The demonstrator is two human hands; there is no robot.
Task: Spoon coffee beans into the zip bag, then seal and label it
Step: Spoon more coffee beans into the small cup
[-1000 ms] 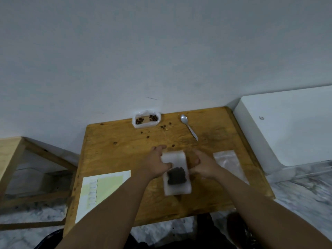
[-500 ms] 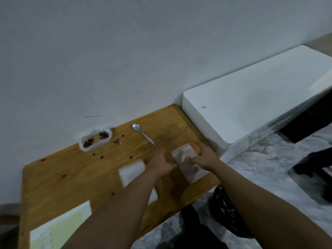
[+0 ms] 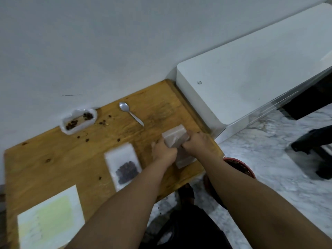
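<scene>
Since a second ago, your hands have left the filled bag, which lies flat on the table, beyond and right of the label sheet. Right of it, your left hand and right hand each clamp a side of an empty bag, its far end raised. Judgement: a new filling cycle begins, so open its mouth next. Spoon and bean tray lie near the wall.

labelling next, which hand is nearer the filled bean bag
Left. The left hand is just right of the filled bean bag, not touching; the right hand is farther right.
</scene>
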